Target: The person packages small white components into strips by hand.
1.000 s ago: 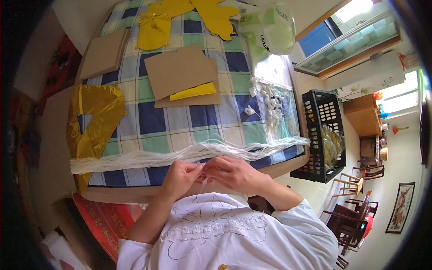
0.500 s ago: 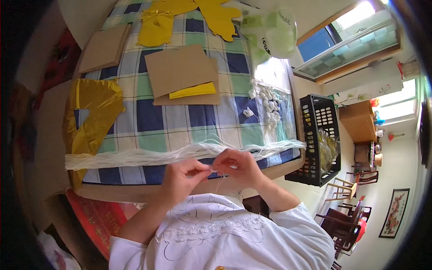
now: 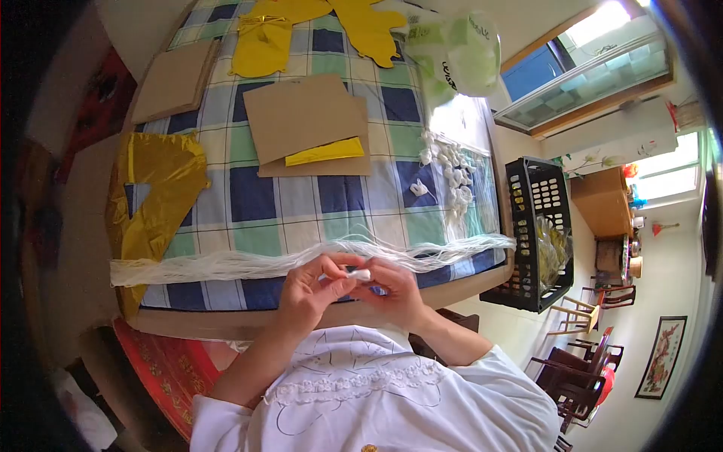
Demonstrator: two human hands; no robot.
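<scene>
Near the bed's front edge, my left hand (image 3: pixel 315 290) is closed on a small white piece (image 3: pixel 360 276), gripping it between thumb and fingers. My right hand (image 3: pixel 392 290) meets it from the other side, fingers bent around the same piece and slightly blurred. Just beyond both hands a long bundle of white strands (image 3: pixel 226 266) lies across the checked cloth (image 3: pixel 316 192). Several small white knotted pieces (image 3: pixel 458 181) lie at the right of the cloth, with a single one (image 3: pixel 419 187) to their left.
Cardboard sheets (image 3: pixel 301 120) with a yellow folded piece (image 3: pixel 324 151) lie mid-bed. More cardboard (image 3: pixel 173 81) and gold foil (image 3: pixel 169 188) are at left, yellow shapes (image 3: pixel 263 49) at the back. A green-white bag (image 3: pixel 456 56) is back right; a black crate (image 3: pixel 536 233) stands right of the bed.
Both hands have come closer together, and a white piece now shows between the fingers. The thin thread seen hanging below the hands no longer shows.
</scene>
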